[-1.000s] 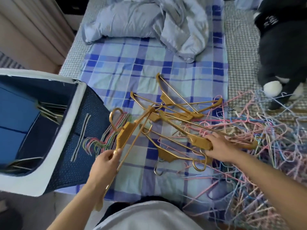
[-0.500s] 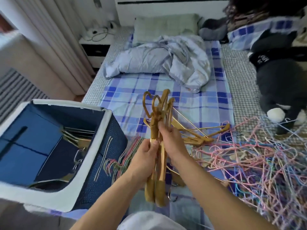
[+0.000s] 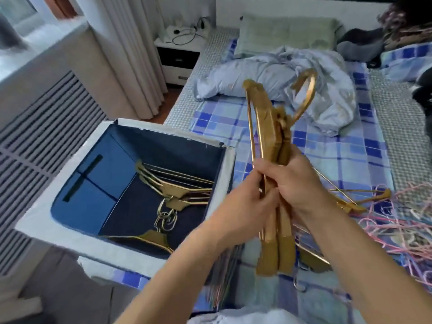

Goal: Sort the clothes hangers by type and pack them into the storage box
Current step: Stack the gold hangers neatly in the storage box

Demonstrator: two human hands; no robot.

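Note:
Both hands grip one upright bundle of gold hangers [image 3: 272, 136] above the bed, just right of the storage box. My left hand [image 3: 245, 199] holds the bundle from the left and my right hand [image 3: 294, 183] wraps it from the right. The blue storage box [image 3: 224, 160] with a white rim stands open at the left, and several gold hangers [image 3: 173, 190] lie inside it. More gold hangers [image 3: 350, 204] rest on the bed behind my right wrist. A tangle of thin pink and blue wire hangers [image 3: 402, 225] covers the bed at the right.
A crumpled grey-blue duvet [image 3: 280, 73] lies across the checked sheet [image 3: 222, 118]. A bundle of coloured wire hangers [image 3: 224, 277] hangs by the box's near corner. Left of the bed are a curtain [image 3: 131, 54], a nightstand [image 3: 177, 57] and a radiator cover [image 3: 39, 127].
The two hands, apart on separate gold hangers a second ago, came together and stacked them into one bundle, then lifted it and carried it leftward toward the box. My view swung left.

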